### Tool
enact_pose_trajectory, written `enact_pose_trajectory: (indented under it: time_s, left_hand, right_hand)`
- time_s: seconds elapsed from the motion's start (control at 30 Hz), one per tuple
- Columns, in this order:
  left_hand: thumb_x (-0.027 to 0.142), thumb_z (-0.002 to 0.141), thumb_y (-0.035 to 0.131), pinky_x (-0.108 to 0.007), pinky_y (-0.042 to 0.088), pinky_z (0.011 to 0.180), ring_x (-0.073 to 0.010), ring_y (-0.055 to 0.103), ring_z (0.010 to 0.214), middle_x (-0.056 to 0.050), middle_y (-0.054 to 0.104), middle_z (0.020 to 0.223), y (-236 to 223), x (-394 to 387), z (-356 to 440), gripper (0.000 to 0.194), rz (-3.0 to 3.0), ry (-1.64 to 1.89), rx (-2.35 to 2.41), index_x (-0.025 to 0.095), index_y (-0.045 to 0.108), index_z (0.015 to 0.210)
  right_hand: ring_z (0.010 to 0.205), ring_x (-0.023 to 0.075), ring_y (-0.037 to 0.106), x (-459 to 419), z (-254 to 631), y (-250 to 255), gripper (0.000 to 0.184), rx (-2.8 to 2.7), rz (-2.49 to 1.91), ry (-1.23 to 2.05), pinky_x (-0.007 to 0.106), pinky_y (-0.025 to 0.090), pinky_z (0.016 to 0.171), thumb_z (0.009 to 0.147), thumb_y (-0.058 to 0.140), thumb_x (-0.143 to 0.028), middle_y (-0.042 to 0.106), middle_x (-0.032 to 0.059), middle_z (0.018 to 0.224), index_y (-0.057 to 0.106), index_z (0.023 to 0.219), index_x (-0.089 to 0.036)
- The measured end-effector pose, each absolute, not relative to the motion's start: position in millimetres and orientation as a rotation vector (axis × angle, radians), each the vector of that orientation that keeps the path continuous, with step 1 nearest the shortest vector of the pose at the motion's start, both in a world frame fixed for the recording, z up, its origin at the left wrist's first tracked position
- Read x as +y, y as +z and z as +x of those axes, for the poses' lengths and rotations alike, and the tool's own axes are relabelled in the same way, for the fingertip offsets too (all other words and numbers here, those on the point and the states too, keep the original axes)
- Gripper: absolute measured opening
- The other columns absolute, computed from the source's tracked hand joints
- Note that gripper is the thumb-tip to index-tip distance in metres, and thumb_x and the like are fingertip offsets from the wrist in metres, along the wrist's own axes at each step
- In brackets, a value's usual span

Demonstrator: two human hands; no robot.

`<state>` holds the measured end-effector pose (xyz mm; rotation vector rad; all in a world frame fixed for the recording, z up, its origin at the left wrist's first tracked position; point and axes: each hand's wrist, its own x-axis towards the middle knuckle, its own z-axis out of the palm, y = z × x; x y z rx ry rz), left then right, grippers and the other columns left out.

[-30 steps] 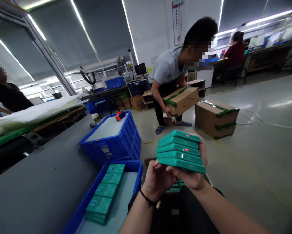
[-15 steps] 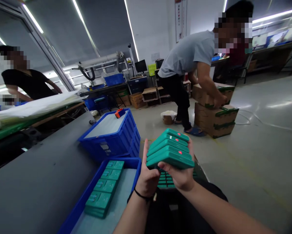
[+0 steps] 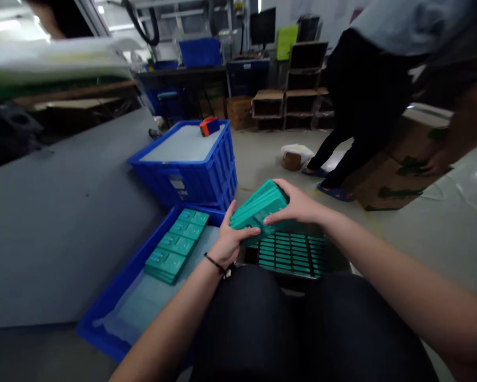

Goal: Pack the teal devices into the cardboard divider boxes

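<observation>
Head view — teal cases (image 3: 258, 208) between hands (image 3: 296, 204)

Stacked plastic crates (image 3: 186, 180) stand directly behind a tray (image 3: 98, 331) holding flat cases (image 3: 170, 260).

Two hands (image 3: 234, 241) grip one stack of teal cases (image 3: 258, 207); near blue tray (image 3: 103, 329) holds four more stacks (image 3: 176, 244); far blue crate (image 3: 182, 183) carries one orange block (image 3: 208, 126)

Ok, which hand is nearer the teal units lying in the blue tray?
Left. The left hand holds the teal stack on the side facing the teal units in the blue tray, not touching them; the right hand is farther away, beyond the stack.
</observation>
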<state>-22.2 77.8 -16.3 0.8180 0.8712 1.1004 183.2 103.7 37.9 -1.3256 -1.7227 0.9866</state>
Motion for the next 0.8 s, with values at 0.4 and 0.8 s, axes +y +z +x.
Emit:
enact_pose_trajectory:
  time_s: [0.4,0.8]
  left_hand:
    - [0.025,0.072,0.069,-0.039,0.051,0.091,-0.0226,0.061,0.104,-0.013,0.060,0.122,-174,94,-82,0.060,1.539,0.751,1.405,0.014,0.054,0.129]
    - [0.014,0.066,0.059,-0.028,0.053,0.074,-0.0147,0.061,0.076,-0.005,0.064,0.099,-168,89,-86,0.060,1.681,0.552,1.364,0.016,0.058,0.126]
  right_hand:
    - [0.102,0.0308,0.061,130,158,-122,0.096,-1.982,-1.795,1.181,0.042,0.049,0.092,0.036,0.089,-0.024,0.064,0.0103,0.112,0.050,0.123,-0.014]
    - [0.124,0.0369,0.049,114,128,-157,0.123,-2.123,-1.739,1.823,0.048,0.045,0.100,0.039,0.092,-0.041,0.048,0.0186,0.138,0.033,0.145,-0.018]
